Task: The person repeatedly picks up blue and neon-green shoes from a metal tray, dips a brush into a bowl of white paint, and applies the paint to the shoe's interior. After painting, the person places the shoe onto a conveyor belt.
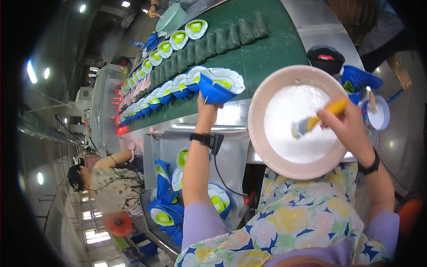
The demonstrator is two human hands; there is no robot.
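Note:
My left hand point(207, 112) is closed around a blue shoe upper point(219, 92), held up left of the basin. The upper's white underside, with a lime-green patch in the middle, faces upward. Over the pale pink basin point(261, 149), my right hand point(351, 127) grips a paintbrush point(334, 107) by its yellow handle. White liquid point(284, 107) fills the basin's bottom. The bristles hang low over that liquid; whether they touch it I cannot tell, and the brush is slightly blurred.
On a green conveyor belt point(284, 38) lie rows of blue uppers point(180, 86) and dark soles point(221, 42). A metal tray point(235, 173) holds more uppers. A bucket point(378, 115) stands at right. Another person point(115, 182) works at far left; someone's hand point(153, 12) shows beyond the belt.

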